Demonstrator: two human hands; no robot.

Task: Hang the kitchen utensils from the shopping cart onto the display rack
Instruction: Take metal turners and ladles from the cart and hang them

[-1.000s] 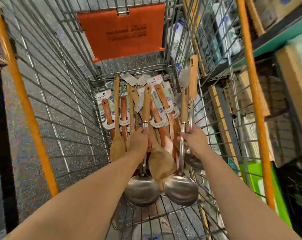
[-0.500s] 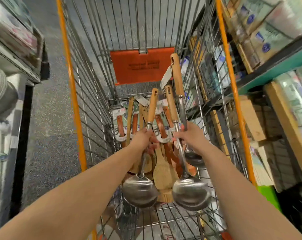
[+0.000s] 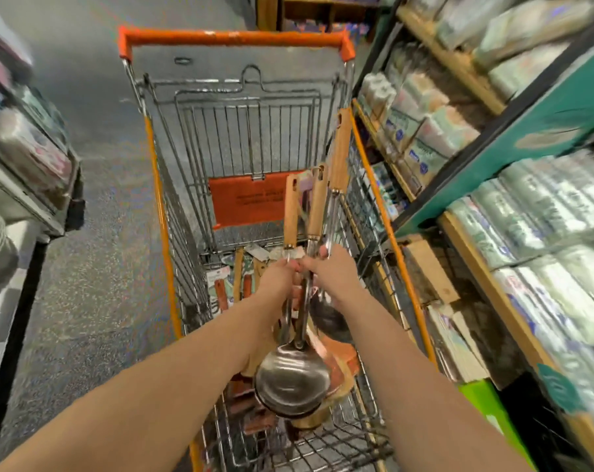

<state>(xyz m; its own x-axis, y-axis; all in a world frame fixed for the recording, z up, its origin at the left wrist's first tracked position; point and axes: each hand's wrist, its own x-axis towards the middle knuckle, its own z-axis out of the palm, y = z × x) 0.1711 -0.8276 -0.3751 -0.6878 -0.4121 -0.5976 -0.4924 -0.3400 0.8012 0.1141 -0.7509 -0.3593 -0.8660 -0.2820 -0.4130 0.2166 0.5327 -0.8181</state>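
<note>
Above the wire shopping cart [image 3: 166, 212] I hold three steel ladles with wooden handles. My left hand [image 3: 277, 279] grips the shaft of one ladle [image 3: 290, 379], whose bowl hangs low in front. My right hand [image 3: 334, 279] grips the shafts of two ladles; one wooden handle [image 3: 339, 155] sticks up highest and one dark bowl [image 3: 329, 321] hangs under my wrist. The two hands touch, so the ladles bunch together. More wooden spatulas and packaged utensils [image 3: 236, 284] lie in the cart's bottom. No display rack is visible.
Shelves of wrapped paper goods [image 3: 534, 216] run along the right, close to the cart. A grey speckled floor [image 3: 94, 274] lies to the left, with blurred shelving [image 3: 23, 148] at the far left. The cart's orange handle bar [image 3: 234, 37] is at the far end.
Both hands have lifted the ladles higher out of the cart and drawn together, so the ladles now bunch. My view has tilted up, showing the cart's far end and more shelves.
</note>
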